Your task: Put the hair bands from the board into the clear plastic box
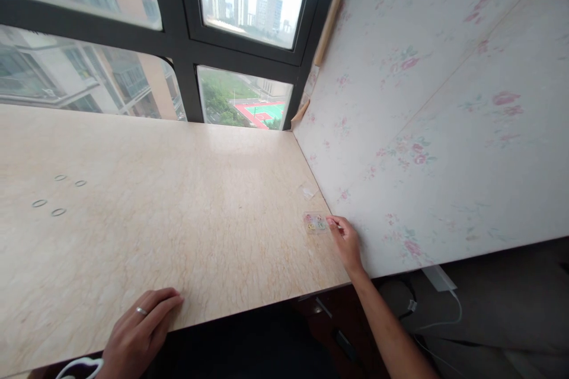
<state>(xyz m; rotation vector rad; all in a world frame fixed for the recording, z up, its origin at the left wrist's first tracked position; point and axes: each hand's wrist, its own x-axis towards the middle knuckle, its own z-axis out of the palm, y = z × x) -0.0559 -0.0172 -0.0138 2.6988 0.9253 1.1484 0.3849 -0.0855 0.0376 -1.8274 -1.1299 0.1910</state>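
My right hand (345,243) pinches the right end of a small clear plastic box (315,223), which lies at the right side of the beige marble-patterned ledge (213,231). Little coloured pieces in pink, yellow and green show through the box; they are too small to name. At the ledge's front edge, my left hand (144,323) rests on the surface with fingers stretched out and holds nothing. It wears a silver ring. Far from both hands, on the left of the ledge, lie several thin greenish rings (58,212), apart from one another.
A small clear plastic piece (307,190) lies behind the box, near the flower-patterned wall (427,130) bounding the ledge on the right. Dark-framed windows (246,41) stand along the back. Below the ledge at right are a white adapter (439,278) and cables.
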